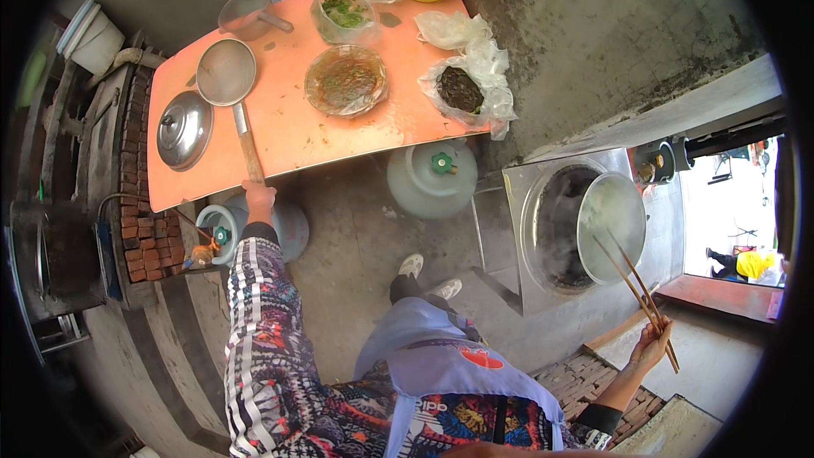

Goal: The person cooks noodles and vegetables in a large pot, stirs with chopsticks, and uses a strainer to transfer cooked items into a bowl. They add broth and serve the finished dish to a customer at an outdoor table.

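strainer ladle (226, 73): round mesh bowl, wooden handle, flat on orange table | chopsticks (638, 290): 2, long, wooden, tilted

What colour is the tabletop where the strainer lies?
Orange; the tabletop shows best in the head view, under the strainer.

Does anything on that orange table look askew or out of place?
Mostly the strainer ladle: its wooden handle sticks out past the orange table edge, where the left hand meets it. The right hand holds long chopsticks near the steaming pot.
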`<act>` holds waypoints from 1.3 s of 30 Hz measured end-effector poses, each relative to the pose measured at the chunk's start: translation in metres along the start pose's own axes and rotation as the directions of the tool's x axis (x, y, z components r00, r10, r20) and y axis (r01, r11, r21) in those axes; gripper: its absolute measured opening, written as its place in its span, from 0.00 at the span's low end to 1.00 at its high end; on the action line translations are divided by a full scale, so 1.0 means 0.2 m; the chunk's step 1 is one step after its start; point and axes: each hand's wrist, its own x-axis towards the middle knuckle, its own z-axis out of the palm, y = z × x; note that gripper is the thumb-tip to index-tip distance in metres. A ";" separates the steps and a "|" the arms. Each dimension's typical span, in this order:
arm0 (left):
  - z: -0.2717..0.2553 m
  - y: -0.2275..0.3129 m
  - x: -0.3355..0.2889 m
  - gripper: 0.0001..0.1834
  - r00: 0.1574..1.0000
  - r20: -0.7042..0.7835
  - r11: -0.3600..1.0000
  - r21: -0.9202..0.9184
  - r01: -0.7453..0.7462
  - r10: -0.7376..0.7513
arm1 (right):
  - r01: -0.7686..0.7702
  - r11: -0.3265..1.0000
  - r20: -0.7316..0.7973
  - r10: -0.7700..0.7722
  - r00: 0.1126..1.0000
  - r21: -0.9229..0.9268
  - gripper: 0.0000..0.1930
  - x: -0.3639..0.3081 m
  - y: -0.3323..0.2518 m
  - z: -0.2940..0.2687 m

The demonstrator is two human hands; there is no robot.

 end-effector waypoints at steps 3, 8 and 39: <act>0.08 0.01 0.02 0.28 0.996 0.084 0.967 -0.254 0.035 -0.014 | 0.014 1.000 -0.075 -0.013 0.997 0.007 0.17 -0.03 0.01 -0.01; 0.14 -0.12 -0.37 0.16 0.945 0.319 0.760 -0.632 0.156 0.072 | -0.014 0.990 -0.008 0.015 1.000 0.139 0.17 -0.04 0.02 -0.09; 0.46 -0.95 -2.54 0.10 0.638 0.770 0.239 -0.619 0.749 -0.006 | -0.260 0.905 0.242 0.184 0.953 0.337 0.14 0.56 0.41 -0.67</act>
